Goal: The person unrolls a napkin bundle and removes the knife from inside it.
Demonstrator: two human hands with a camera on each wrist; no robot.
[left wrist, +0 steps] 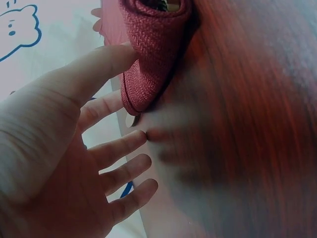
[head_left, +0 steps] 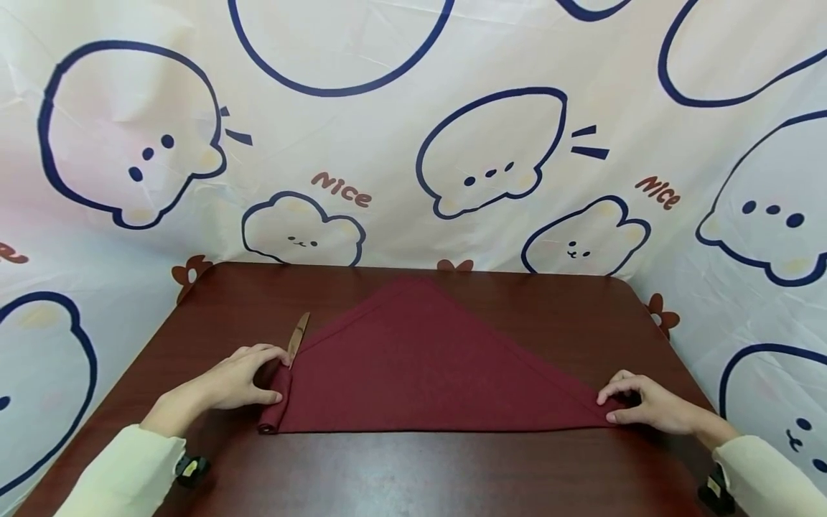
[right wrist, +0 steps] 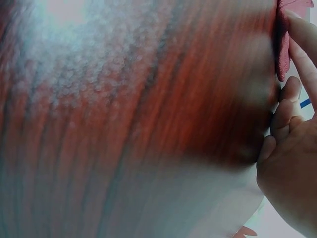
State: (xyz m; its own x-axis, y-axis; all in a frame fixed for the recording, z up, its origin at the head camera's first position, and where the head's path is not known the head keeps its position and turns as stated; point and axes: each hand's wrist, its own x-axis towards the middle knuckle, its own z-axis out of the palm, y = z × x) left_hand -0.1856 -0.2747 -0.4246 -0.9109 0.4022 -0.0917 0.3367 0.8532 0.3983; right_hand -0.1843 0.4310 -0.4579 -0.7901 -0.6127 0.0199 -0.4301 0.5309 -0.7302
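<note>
A dark red cloth napkin (head_left: 413, 366) lies on the brown table as a triangle, its point toward the back. Its left end is rolled up. My left hand (head_left: 242, 377) grips this roll (left wrist: 153, 54) between thumb and index finger, while the other fingers stay spread beside it. A narrow, shiny blade (head_left: 298, 336), like a knife's, sticks out from the far end of the roll; the rest is hidden in the cloth. At the right corner, my right hand (head_left: 646, 403) pinches the napkin's tip (right wrist: 283, 54) with thumb and fingers.
The dark brown wooden table (head_left: 413, 474) reflects light near its front. A white curtain (head_left: 388, 143) with blue cartoon outlines hangs behind the table and along both sides. A dark band (head_left: 192, 470) sits on the left wrist, another (head_left: 716, 492) on the right.
</note>
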